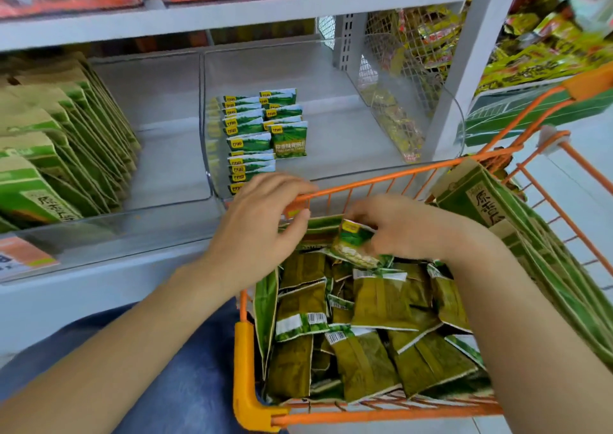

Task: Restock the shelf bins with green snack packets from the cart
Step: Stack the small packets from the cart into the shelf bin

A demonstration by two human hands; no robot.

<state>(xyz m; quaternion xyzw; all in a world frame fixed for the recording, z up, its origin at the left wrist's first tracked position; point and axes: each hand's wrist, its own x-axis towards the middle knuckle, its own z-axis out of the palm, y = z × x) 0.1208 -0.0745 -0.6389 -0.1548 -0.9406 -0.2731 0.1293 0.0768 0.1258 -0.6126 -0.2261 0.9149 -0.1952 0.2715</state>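
An orange wire cart [391, 179] in front of me holds a heap of small green snack packets [371, 327]. My right hand [408, 228] pinches one green packet [355, 244] just above the heap, near the cart's far rim. My left hand [262, 224] is at the same rim, fingers curled over the orange wire and thumb on green packets there. In the clear shelf bin [331, 141] beyond the cart, two rows of the same green packets [262, 135] stand upright along its left side.
A neighbouring clear bin [159, 128] at left holds larger tan and green bags [66, 141]. More such large bags [517, 234] lean in the cart's right side. Yellow and red snack bags [537, 45] fill a wire-mesh section at right. A shelf [232, 12] runs overhead.
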